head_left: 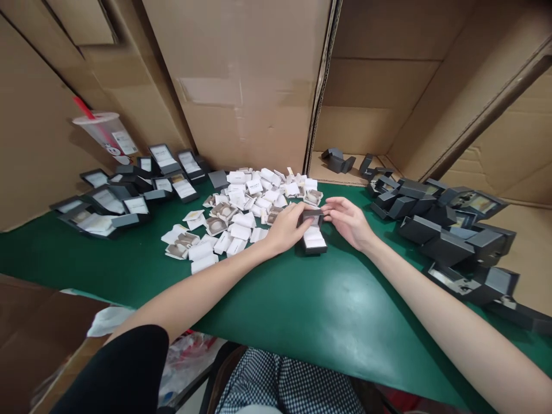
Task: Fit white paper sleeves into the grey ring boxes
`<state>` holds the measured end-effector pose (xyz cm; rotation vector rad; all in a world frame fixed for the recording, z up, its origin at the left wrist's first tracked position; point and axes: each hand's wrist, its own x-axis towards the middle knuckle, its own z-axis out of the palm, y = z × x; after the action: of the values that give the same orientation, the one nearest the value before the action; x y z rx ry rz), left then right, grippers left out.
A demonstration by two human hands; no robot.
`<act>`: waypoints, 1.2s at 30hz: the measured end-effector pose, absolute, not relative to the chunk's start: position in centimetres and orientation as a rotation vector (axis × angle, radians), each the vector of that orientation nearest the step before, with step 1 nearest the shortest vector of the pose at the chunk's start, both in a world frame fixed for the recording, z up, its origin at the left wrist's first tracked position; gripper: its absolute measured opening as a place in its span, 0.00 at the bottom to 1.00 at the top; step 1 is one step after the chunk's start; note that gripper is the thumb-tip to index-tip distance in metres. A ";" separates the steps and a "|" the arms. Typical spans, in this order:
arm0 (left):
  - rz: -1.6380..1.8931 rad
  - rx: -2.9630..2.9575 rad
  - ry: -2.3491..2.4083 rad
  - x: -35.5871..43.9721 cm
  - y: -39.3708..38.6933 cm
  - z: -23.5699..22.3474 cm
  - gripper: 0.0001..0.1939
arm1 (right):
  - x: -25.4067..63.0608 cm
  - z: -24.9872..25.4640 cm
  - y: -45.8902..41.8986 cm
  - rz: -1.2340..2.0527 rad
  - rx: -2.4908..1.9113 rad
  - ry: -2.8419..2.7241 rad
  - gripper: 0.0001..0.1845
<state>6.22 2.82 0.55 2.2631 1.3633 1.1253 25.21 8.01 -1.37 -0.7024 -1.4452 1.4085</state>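
Observation:
A small dark grey jewellery box (315,249) with a white insert stands opened on the green table in front of me. My left hand (287,227) grips its left side, thumb and fingers closed about the lid edge. On the other side my right hand (347,221) has its fingers stretched out, the tips at or very near the box's upper right edge; whether they touch I cannot tell. Just left of the box lies a heap of white inserts (241,230), some turned over to show a grey-beige underside.
Open dark boxes with white inserts (106,198) are piled at the left. Behind them stands a plastic cup (106,135) with a red straw. More dark boxes (448,247) lie at the right, several empty. Cardboard walls (241,75) close off the green table's (267,305) back.

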 end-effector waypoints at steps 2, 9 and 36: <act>1.118 2.339 1.361 5.7 2.7 1.8 0.08 | 25.5 -1.5 8.5 1.457 -0.744 -1.314 0.18; 1.601 2.014 1.797 -1.1 -0.8 7.6 0.09 | 25.6 -1.5 8.5 1.574 -0.722 -1.262 0.14; 1.043 2.049 2.065 -13.1 5.3 4.3 0.36 | 26.1 -1.9 8.6 1.601 -0.716 -1.192 0.12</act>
<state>-13.15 5.27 4.28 2.0488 2.0646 1.0432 26.12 8.58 -1.93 -0.7163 -1.1921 1.6015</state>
